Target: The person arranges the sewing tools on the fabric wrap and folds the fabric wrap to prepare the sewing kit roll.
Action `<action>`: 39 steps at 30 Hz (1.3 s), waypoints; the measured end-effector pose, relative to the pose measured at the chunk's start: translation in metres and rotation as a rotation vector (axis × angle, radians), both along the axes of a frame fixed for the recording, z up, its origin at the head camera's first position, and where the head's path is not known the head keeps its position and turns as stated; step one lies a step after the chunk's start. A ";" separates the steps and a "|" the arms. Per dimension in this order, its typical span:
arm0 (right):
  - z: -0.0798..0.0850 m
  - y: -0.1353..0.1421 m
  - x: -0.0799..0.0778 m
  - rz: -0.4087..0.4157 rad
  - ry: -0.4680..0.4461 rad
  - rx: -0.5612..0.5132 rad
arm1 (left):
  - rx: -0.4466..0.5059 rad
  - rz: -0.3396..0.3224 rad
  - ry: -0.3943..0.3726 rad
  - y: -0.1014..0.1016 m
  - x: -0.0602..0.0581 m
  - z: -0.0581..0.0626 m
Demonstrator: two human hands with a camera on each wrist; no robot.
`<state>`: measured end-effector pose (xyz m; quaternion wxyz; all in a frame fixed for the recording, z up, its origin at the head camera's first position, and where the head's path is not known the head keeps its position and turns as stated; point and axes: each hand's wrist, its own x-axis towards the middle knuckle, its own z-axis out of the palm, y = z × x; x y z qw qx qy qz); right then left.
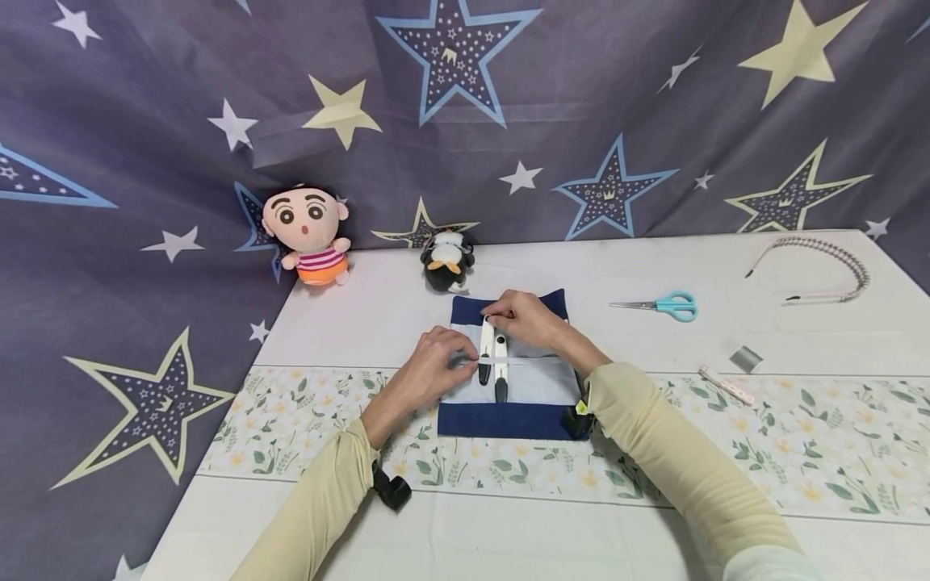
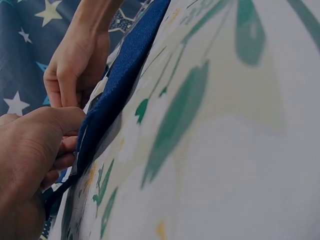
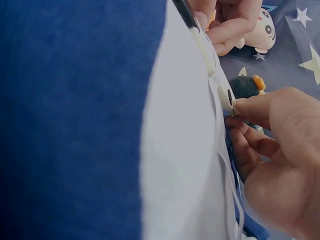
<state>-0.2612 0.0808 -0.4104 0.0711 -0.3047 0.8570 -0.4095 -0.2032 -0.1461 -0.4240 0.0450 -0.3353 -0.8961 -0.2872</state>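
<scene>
A fabric organizer (image 1: 508, 420), pale inside with navy ends, lies spread on the table. Two slim white tools with black ends lie side by side on it, crossed by a narrow white band (image 1: 534, 361). My right hand (image 1: 526, 317) pinches the far, white end of the left tool (image 1: 488, 339); this end has a dark oval slot in the right wrist view. The second tool (image 1: 501, 367) lies just to its right. My left hand (image 1: 438, 363) pinches the band beside the left tool, thumb and fingertips together. In the left wrist view its fingertips are partly hidden behind the navy edge.
A penguin plush (image 1: 446, 262) and a doll (image 1: 311, 234) sit at the back by the star-patterned curtain. To the right lie blue-handled scissors (image 1: 664, 306), a headband (image 1: 857, 262), a grey roll (image 1: 746, 359) and a pale pink strip (image 1: 726, 386).
</scene>
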 end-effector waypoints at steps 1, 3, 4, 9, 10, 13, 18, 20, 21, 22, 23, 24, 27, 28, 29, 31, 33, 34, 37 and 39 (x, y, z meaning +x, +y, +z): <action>0.000 0.000 0.000 0.002 0.004 0.003 | -0.001 -0.001 0.000 0.000 0.000 0.000; 0.000 0.000 0.001 0.004 0.004 0.007 | -0.004 0.001 0.001 0.000 0.000 0.000; 0.000 0.000 0.001 0.003 0.003 0.008 | -0.006 0.001 0.001 0.000 0.001 0.000; 0.000 0.000 0.002 -0.006 0.001 0.006 | -0.011 0.002 -0.008 0.000 0.001 0.001; -0.001 0.000 0.002 -0.008 0.003 0.005 | -0.012 0.003 -0.008 0.000 0.001 0.001; -0.001 0.000 0.003 -0.009 0.000 0.005 | -0.013 0.005 -0.009 0.000 0.001 0.001; -0.001 0.000 0.006 -0.016 -0.011 0.006 | -0.010 0.004 -0.007 0.000 0.001 0.001; -0.001 0.000 0.007 -0.012 -0.008 0.005 | -0.008 0.003 -0.009 0.000 0.001 0.000; -0.001 0.000 0.007 -0.007 -0.004 0.003 | -0.009 0.002 -0.008 0.000 0.001 0.000; -0.001 0.000 0.007 -0.001 0.001 0.004 | -0.007 0.001 -0.008 0.000 0.001 0.000; -0.001 0.000 0.007 0.004 0.006 0.005 | -0.006 0.000 -0.007 0.000 0.001 0.000; -0.001 0.000 0.007 0.009 0.011 0.006 | -0.005 -0.001 -0.008 0.000 0.001 0.000; -0.002 0.000 0.007 0.022 0.022 0.007 | -0.006 -0.002 -0.006 0.000 0.000 0.000; -0.003 0.000 0.007 0.024 0.025 0.007 | -0.003 -0.003 -0.007 0.000 0.000 -0.001; -0.003 0.000 0.007 0.025 0.027 0.006 | -0.003 -0.003 -0.009 0.000 0.000 -0.001; -0.003 0.000 0.008 0.027 0.030 0.004 | -0.004 -0.004 -0.008 0.000 0.000 0.000; -0.003 0.001 0.008 0.028 0.032 0.003 | -0.004 -0.006 -0.006 0.000 0.000 0.000; -0.003 0.001 0.008 0.030 0.034 0.004 | -0.004 -0.008 -0.006 0.000 0.000 0.000; -0.002 0.002 0.008 0.031 0.035 0.002 | -0.004 -0.012 0.000 0.000 0.000 0.000; -0.003 0.002 0.008 0.032 0.035 0.001 | -0.003 -0.016 0.000 0.000 0.000 0.001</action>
